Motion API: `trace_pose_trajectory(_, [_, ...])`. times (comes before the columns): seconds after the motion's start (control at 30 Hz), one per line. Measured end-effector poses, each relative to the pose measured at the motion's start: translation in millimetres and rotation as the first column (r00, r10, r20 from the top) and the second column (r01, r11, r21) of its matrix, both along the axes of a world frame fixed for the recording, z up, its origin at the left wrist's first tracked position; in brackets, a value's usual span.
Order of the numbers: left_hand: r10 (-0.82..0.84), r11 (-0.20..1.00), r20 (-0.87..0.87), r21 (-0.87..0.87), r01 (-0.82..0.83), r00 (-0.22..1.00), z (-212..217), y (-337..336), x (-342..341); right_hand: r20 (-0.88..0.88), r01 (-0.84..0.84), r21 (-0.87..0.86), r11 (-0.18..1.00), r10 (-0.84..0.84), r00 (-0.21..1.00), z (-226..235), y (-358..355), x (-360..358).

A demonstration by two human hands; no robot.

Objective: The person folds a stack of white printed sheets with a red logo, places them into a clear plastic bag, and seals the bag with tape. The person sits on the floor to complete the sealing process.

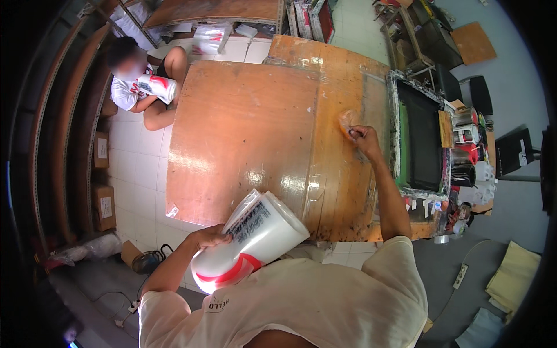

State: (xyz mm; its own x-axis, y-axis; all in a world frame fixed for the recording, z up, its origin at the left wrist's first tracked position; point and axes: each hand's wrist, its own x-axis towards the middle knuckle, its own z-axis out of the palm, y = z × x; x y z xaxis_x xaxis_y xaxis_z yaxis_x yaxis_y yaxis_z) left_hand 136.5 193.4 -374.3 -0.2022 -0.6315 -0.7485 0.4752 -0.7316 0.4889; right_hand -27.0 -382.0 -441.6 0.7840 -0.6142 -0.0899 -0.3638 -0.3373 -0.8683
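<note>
My left hand [208,238] grips a thick bundle of printed plastic bags [272,229], bent over into a loose roll against my body. The bags are translucent white with red shapes and dark lettering. Over the right part of the wooden table [243,116], my right hand [365,141] pinches a small crumpled piece of translucent plastic [346,120] that looks orange against the wood. Its fingers are closed on the piece's near end. Just right of that hand lies a framed printing screen [420,139] with dark mesh.
At the far left another person [130,87] sits on the tiled floor, holding a similar bag bundle [158,87]. Shelves [64,116] line the left side. Cans and jars [466,136] crowd the area beyond the screen. A power strip [460,276] lies at the lower right.
</note>
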Motion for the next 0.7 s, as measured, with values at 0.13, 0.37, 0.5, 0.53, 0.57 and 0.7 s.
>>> trace_pose_trajectory(0.13, [0.035, 0.987, -0.056, -0.157, -0.044, 0.998, -32.6, 7.1, -0.1, 0.021, 0.091, 0.307, 0.947, -0.103, 0.994, 1.2, 44.9, 3.4])
trace_pose_trajectory(0.37, [0.047, 0.939, -0.056, -0.339, -0.063, 0.997, -96.7, 49.5, -7.6, 0.186, 0.050, 0.408, 0.911, -0.137, 0.973, -8.9, 78.6, -1.7])
trace_pose_trajectory(0.5, [0.032, 0.980, -0.174, -0.187, -0.065, 0.984, -118.8, 86.7, -16.2, 0.140, 0.070, 0.189, 0.979, -0.098, 0.985, -22.6, 80.2, -2.9])
trace_pose_trajectory(0.53, [0.058, 0.973, -0.209, -0.205, -0.102, 0.976, -114.8, 89.3, -17.5, 0.157, 0.071, 0.124, 0.990, -0.090, 0.984, -26.0, 82.8, -1.8])
trace_pose_trajectory(0.57, [0.083, 0.965, -0.244, -0.223, -0.139, 0.966, -109.5, 92.8, -18.8, 0.173, 0.072, 0.058, 0.996, -0.081, 0.982, -29.4, 85.6, -1.0])
trace_pose_trajectory(0.7, [0.285, 0.890, -0.040, -0.361, -0.279, 0.958, -48.2, 84.4, -33.1, 0.113, 0.096, 0.103, 0.990, -0.108, 0.988, -27.7, 98.2, 4.5])
